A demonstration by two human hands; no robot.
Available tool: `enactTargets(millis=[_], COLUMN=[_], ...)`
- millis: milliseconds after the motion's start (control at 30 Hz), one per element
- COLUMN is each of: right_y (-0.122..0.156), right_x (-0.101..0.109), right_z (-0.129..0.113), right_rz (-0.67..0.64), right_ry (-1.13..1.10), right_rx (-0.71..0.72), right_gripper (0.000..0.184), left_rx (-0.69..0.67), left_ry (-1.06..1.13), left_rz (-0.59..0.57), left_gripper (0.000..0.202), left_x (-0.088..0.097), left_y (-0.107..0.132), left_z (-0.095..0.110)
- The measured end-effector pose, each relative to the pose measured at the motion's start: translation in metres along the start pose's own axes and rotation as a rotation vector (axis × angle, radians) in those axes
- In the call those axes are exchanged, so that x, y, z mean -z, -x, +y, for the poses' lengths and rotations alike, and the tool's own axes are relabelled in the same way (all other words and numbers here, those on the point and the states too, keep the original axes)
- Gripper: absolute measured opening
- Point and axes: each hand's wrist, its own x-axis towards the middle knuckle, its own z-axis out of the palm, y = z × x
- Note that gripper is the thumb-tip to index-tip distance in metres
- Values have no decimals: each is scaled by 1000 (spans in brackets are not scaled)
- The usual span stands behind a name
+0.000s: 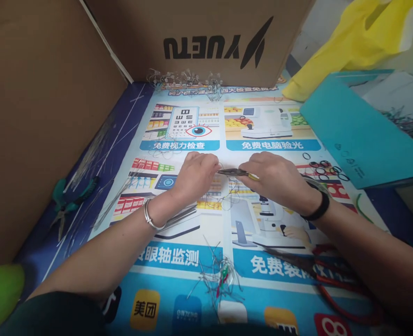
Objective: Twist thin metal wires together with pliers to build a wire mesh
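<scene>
My right hand [271,175] is closed around a pair of needle-nose pliers [231,172], whose dark jaws point left and reach the fingertips of my left hand. My left hand [197,175] is pinched shut on a thin wire [235,186]; its fine, curly strands hang below the pliers between both hands. Whether the jaws grip the wire is too small to make out. Beneath lies a printed poster [223,224] with blue captions.
Green-handled pliers [66,203] and straight wires [91,154] lie left. Red-handled scissors [318,275] are partly under my right forearm. Wire scraps [222,275] lie near me, black rings [320,170] right. Cardboard [206,23] walls the back; a teal box [360,135] stands right.
</scene>
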Motion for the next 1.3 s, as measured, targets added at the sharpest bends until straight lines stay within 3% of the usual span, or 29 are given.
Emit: enactTargets(millis=[633, 1300], right_y=[-1, -1], right_x=[-7, -8], right_z=[7, 8], right_rz=[-56, 13], right_ry=[-134, -135], right_rx=[-4, 16], right_gripper=[28, 30], left_rx=[-9, -3], left_ry=[84, 123], left_rz=[24, 53], left_gripper=[15, 16], left_x=[0, 2], left_y=[2, 1], left_z=[0, -2])
